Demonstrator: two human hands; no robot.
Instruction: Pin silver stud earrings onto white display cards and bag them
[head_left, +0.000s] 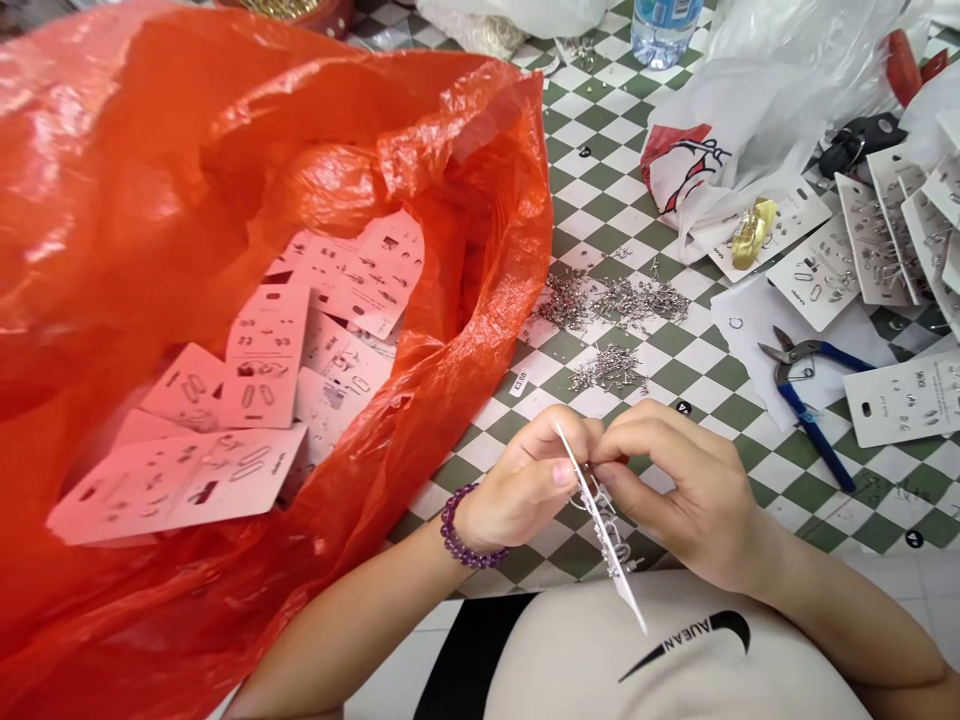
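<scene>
A white earring card point(600, 525), seen almost edge-on, stands tilted between my hands near the table's front edge. My left hand point(525, 470), with a purple bead bracelet point(469, 530) at its wrist, grips the card by its upper part, thumb pressed on the face. Silver hoops and small studs hang along the card's right side. My right hand point(675, 480) is closed in a pinch at the card's upper face; what sits between its fingertips is mostly hidden. Just beyond my hands lie piles of small silver studs point(611, 368) on the checkered tabletop point(600, 215).
A large red plastic bag point(420, 130) lies open on the left, with several filled earring cards point(262, 350) inside. To the right are blue-handled pliers point(814, 400), more earring cards point(817, 270) and a white plastic bag point(750, 120). A water bottle point(664, 30) stands at the back.
</scene>
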